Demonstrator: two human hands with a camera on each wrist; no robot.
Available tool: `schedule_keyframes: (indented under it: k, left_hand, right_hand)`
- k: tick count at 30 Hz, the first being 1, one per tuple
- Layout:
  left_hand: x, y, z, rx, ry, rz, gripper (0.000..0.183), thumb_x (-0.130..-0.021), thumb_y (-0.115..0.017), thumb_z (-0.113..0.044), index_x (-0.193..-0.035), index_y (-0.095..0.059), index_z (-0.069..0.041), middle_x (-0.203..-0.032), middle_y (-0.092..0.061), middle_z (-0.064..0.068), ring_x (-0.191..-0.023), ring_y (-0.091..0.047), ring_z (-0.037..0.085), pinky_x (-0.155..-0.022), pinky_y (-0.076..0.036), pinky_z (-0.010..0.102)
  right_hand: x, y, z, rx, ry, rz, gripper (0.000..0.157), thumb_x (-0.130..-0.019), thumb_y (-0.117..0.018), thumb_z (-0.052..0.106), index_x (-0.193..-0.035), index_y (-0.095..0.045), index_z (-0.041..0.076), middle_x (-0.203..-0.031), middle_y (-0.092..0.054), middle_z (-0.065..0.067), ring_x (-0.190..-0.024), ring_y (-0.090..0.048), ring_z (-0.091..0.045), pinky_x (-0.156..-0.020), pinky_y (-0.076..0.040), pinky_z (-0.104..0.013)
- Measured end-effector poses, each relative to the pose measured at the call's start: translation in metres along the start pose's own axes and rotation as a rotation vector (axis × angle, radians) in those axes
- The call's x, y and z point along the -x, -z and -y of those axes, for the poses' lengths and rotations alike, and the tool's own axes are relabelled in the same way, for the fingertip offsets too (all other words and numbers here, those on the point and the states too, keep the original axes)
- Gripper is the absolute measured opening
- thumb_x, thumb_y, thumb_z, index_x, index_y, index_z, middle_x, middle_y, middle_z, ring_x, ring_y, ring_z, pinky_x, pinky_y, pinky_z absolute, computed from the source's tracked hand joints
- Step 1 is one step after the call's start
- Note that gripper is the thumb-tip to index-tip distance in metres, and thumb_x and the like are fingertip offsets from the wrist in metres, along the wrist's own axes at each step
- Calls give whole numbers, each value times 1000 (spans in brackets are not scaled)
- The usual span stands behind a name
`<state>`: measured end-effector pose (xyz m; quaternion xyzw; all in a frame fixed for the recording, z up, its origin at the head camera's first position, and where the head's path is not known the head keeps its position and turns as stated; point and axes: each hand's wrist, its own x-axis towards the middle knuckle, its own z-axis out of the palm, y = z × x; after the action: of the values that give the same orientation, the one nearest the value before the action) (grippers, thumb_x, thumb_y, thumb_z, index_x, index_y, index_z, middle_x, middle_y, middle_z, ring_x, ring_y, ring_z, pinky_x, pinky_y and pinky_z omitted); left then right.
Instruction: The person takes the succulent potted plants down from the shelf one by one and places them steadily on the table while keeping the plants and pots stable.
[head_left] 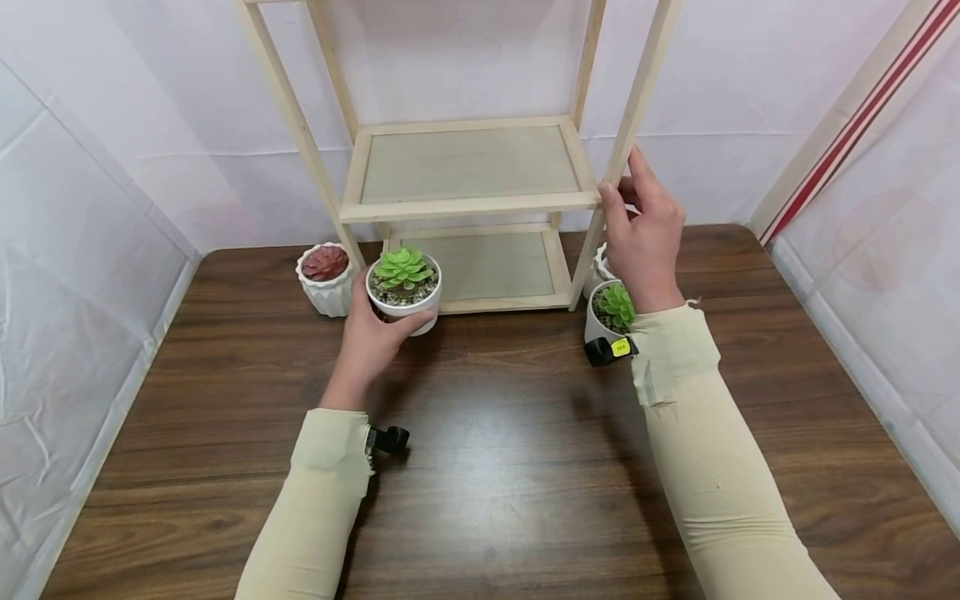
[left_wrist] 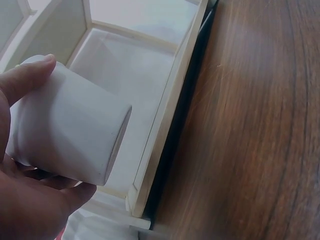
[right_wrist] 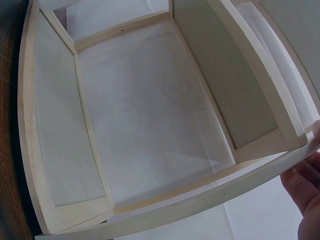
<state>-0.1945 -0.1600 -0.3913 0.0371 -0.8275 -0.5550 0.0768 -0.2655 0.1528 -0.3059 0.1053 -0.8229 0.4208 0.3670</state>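
My left hand (head_left: 371, 337) holds a white pot (left_wrist: 75, 122) with a bright green succulent (head_left: 403, 268) and gravel in it. Its thumb and fingers lie on opposite sides of the smooth pot wall. In the head view the pot overlaps the front left part of the lower shelf (head_left: 487, 262). My right hand (head_left: 648, 242) pinches the front right post (head_left: 637, 92) of a pale wooden rack, at the height of the middle shelf (head_left: 468, 167). In the right wrist view, thumb and fingers (right_wrist: 300, 187) sit on either side of that post.
A ribbed white pot with a red succulent (head_left: 326, 262) stands left of the rack. On the right, a second green succulent (head_left: 615, 307) and another white pot (head_left: 600, 271) are partly hidden by my right hand and wrist. White sheeting hangs around the brown wooden table (head_left: 480, 467).
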Motion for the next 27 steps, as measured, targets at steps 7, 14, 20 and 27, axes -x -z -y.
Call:
schedule_keyframes:
  k: [7, 14, 20, 27]
  left_hand:
    - [1, 3, 1, 13, -10, 5, 102, -64, -80, -40, -143, -18, -22, -144, -32, 3, -131, -31, 17, -109, -25, 38]
    - [3, 6, 3, 1, 4, -3, 104, -63, -80, -42, -143, -18, -21, -144, -32, 3, -132, -31, 18, -110, -24, 38]
    - [5, 6, 2, 17, 12, -2, 103, -63, -81, -37, -143, -18, -21, -144, -31, 3, -132, -30, 16, -110, -24, 36]
    - [7, 7, 2, 28, -8, -11, 102, -64, -82, -31, -143, -17, -24, -145, -30, 1, -132, -29, 17, -110, -24, 37]
  right_hand:
    - [-1, 0, -1, 4, -3, 6, 46, -90, -53, 29, -134, -40, 38, -97, -69, -10, -89, -66, -16, -74, -54, -34]
    - [-1, -1, -2, -10, -4, 8, 46, -90, -53, 29, -134, -41, 38, -97, -69, -10, -89, -66, -16, -74, -54, -35]
    - [-1, -2, -3, -12, 5, 3, 46, -90, -53, 29, -134, -41, 38, -96, -68, -11, -89, -66, -17, -73, -54, -35]
    - [-1, -3, -3, -9, 10, 2, 46, -90, -54, 29, -134, -41, 38, -96, -69, -11, -89, -66, -17, -73, -54, -35]
